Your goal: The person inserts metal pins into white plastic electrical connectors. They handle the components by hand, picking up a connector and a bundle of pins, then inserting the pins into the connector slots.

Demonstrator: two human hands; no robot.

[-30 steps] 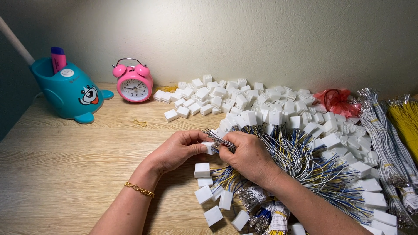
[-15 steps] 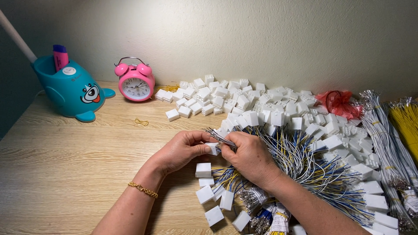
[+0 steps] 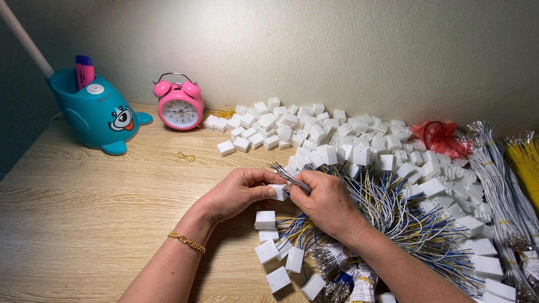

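Wires (image 3: 289, 175) in right hand (image 3: 325, 202), tips pointing up-left toward clock (image 3: 179, 108).

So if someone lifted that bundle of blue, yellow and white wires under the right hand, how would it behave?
The wire bundle would probably droop and fan out: its thin strands already splay loosely across the table. It looks light for its size. Loose strands would likely snag the white plastic blocks lying among them.

One pink alarm clock (image 3: 179, 106), one teal whale-shaped holder (image 3: 98, 115), two hands.
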